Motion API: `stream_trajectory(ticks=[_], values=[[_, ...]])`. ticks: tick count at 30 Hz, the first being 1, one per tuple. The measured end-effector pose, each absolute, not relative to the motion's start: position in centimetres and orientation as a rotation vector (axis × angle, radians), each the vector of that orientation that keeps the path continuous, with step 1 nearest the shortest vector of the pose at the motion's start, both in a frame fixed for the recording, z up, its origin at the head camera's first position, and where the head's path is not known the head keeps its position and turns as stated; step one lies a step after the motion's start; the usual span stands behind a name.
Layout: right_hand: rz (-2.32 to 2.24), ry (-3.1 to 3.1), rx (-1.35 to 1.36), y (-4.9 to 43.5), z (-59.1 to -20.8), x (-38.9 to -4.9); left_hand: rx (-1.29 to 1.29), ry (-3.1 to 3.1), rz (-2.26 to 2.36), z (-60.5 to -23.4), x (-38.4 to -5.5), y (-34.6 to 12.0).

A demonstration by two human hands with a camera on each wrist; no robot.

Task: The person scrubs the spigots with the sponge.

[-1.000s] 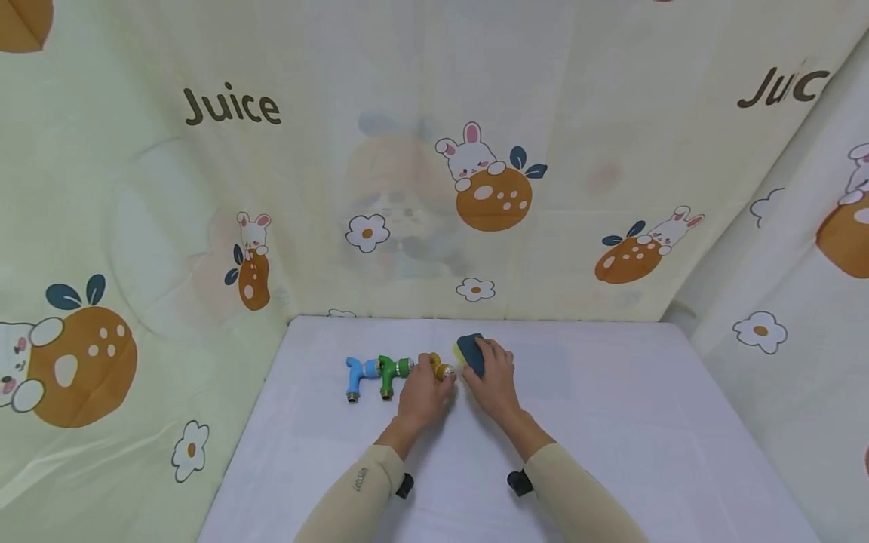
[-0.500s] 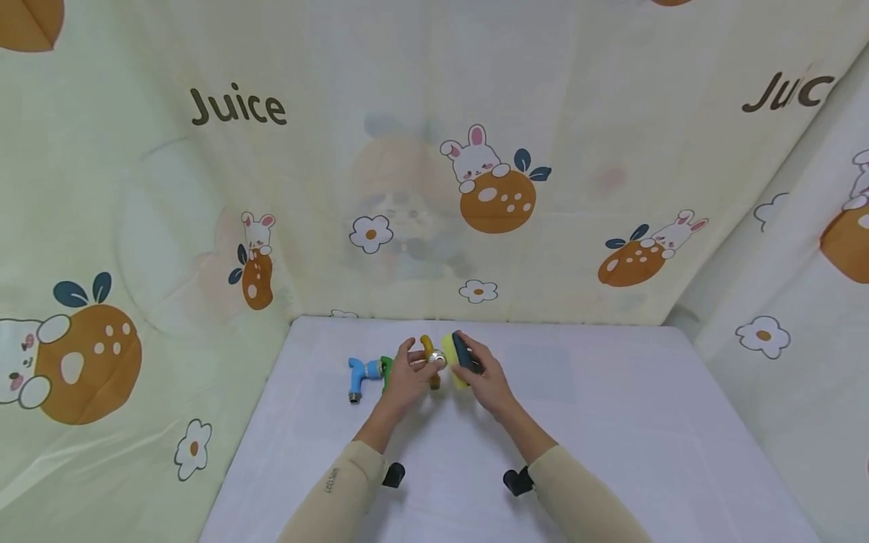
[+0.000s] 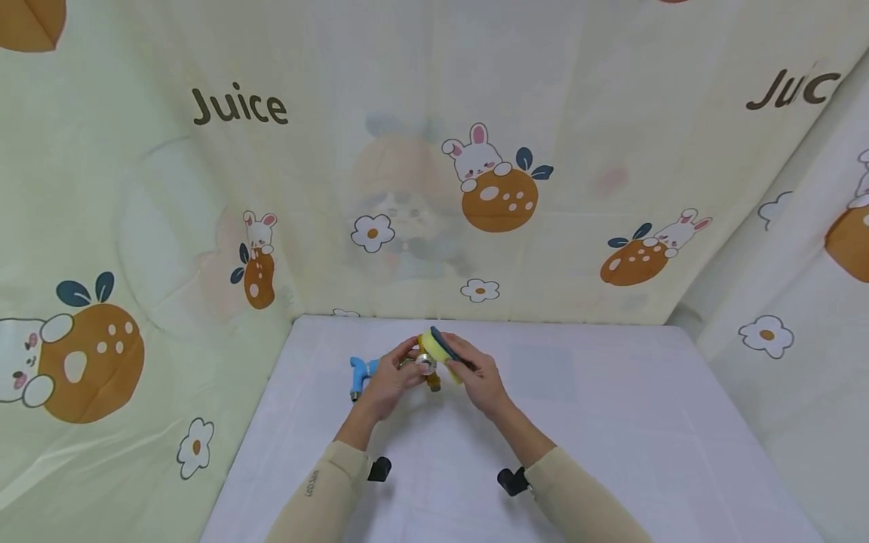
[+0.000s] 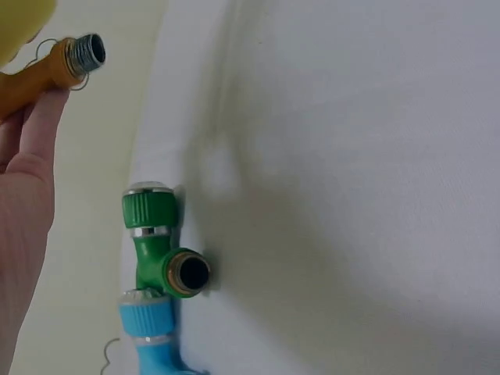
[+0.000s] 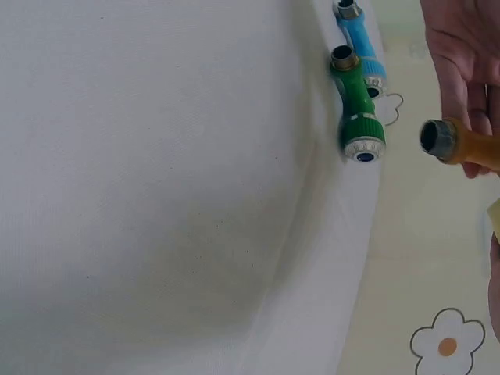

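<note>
My left hand (image 3: pixel 388 383) holds an orange-yellow water tap (image 3: pixel 434 381) with a chrome knob, lifted above the table. In the left wrist view, the tap's threaded metal end (image 4: pixel 87 53) points outward. My right hand (image 3: pixel 483 383) grips a sponge (image 3: pixel 436 348), yellow on one face and dark blue on the other. The sponge's yellow face lies against the tap's upper part in the head view. Only a corner of the sponge (image 4: pixel 19 23) shows in the left wrist view.
On the white-covered table (image 3: pixel 611 422), a green tap (image 4: pixel 156 258) and a blue tap (image 3: pixel 358 372) lie beside each other to the left. My left hand hides the green one in the head view. A printed curtain (image 3: pixel 305 188) rises behind the table's far edge.
The left hand has raised the orange-yellow tap off the table and turned it. The right hand has lifted the sponge and brought it left, against the tap.
</note>
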State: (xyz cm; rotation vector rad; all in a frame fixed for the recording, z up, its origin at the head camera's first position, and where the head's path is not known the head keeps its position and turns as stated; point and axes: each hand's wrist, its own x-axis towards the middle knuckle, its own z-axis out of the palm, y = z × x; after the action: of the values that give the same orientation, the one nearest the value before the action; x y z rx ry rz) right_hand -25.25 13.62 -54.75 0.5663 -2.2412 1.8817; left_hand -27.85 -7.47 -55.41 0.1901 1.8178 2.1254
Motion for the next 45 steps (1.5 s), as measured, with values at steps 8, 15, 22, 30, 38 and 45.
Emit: stream_trajectory(ticks=[8, 15, 22, 30, 38, 45], values=[[1.639, -2.338, 0.811, 12.8, -53.8, -24.9, 0.273, 1.686, 2.117, -54.5, -27.0, -8.8], [1.481, -2.425, 0.780, 12.2, -53.9, -24.3, 0.292, 1.674, 2.120, -54.4, -26.5, -8.9], [1.481, -2.486, 0.704, 12.3, -54.2, -23.6, 0.261, 1.758, 2.091, -54.4, -26.3, -8.7], [1.456, -2.466, 0.699, 12.3, -54.5, -23.7, 0.240, 1.793, 2.074, -54.5, -26.4, -8.6], [1.408, -2.475, 0.646, 12.5, -55.4, -23.9, 0.241, 1.800, 2.043, -54.4, -26.1, -8.3], [1.246, -2.484, 0.616, 12.7, -56.0, -24.1, 0.271, 1.861, 1.991, -54.5, -25.9, -8.1]])
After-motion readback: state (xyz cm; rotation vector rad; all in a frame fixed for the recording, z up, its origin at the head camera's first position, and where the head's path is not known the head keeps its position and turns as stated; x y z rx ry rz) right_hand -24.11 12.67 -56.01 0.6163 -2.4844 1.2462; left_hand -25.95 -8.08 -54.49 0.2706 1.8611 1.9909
